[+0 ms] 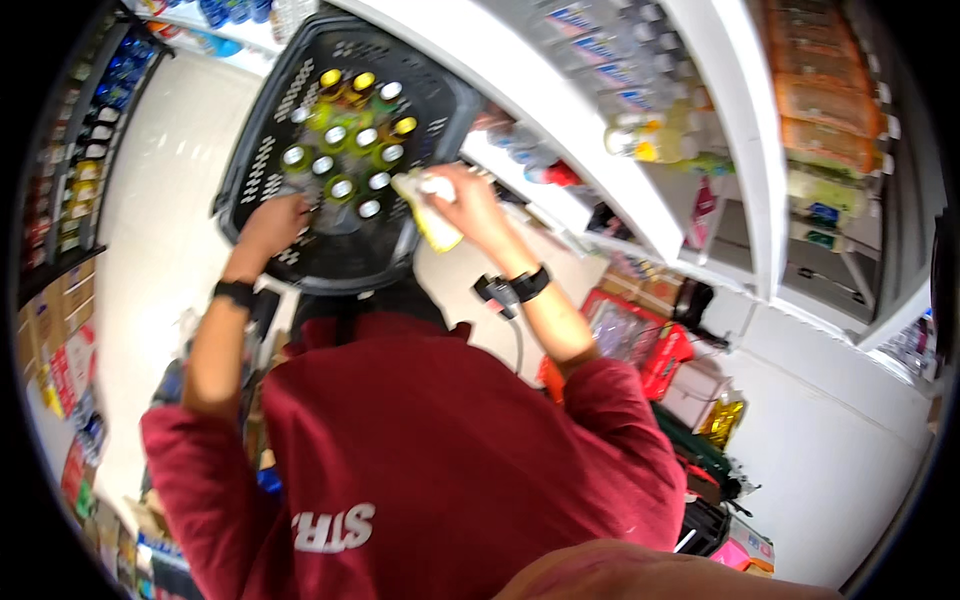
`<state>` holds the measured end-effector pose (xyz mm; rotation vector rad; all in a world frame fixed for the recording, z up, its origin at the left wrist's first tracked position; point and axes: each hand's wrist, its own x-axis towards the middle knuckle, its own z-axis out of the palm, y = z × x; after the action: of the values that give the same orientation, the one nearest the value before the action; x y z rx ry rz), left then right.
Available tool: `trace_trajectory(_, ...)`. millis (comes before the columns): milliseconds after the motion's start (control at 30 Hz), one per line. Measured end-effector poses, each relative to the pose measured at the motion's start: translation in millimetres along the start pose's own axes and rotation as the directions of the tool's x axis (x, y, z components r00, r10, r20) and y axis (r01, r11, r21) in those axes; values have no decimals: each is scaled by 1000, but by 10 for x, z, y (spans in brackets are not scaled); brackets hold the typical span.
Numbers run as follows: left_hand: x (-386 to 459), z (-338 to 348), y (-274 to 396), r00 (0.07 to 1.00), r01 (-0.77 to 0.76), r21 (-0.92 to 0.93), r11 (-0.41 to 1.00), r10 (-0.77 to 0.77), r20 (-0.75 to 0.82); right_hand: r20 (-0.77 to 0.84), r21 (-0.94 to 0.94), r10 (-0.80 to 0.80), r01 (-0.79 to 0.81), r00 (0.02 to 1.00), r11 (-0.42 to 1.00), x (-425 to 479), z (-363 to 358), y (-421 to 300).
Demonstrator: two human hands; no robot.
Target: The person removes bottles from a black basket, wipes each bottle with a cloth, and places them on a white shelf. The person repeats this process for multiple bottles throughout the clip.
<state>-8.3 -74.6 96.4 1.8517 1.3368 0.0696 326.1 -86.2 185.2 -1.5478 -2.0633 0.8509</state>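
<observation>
A black plastic shopping basket [352, 259] stands before me, with perforated walls and several capped bottles inside. Most caps [335, 135] are white or silver; a few, such as the yellow cap [331, 78], are at the far end. Over the basket's right rim, my right hand [472, 206] grips a tilted bottle [435, 221] of pale yellow-green colour, its white cap by my fingers. My left hand [274, 225] is at the near left side of the basket, fingers curled beside the bottles. Whether it grips anything is hidden.
White shelves [525, 82] run along the right, holding clear bottles [611, 64] and orange packs [825, 82]. A dark shelf rack [112, 150] with bottles stands left. Boxes [630, 322] and a red package [667, 360] lie on the floor at right. A cable [519, 341] hangs by my right wrist.
</observation>
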Motion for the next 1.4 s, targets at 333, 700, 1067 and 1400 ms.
trace_trajectory(333,1024,47,-149,959,202,343,917,-257,121,-12,176,338,-331,941,927,-109,327,-42)
trace_trajectory(700,1450,457,-635,970,175,436,883,-230,77,-117,232,468,-434,876,870,-819,324,6)
trace_trajectory(1067,1020,40,-322,992,82,343,936,-112,66,-107,281,265,-227,958,933,-654,233,411)
trace_trajectory(1400,22,-1217,1249,943,-291,562,774,330,34,-289,561,122,65,949,825,-210,-395,-64)
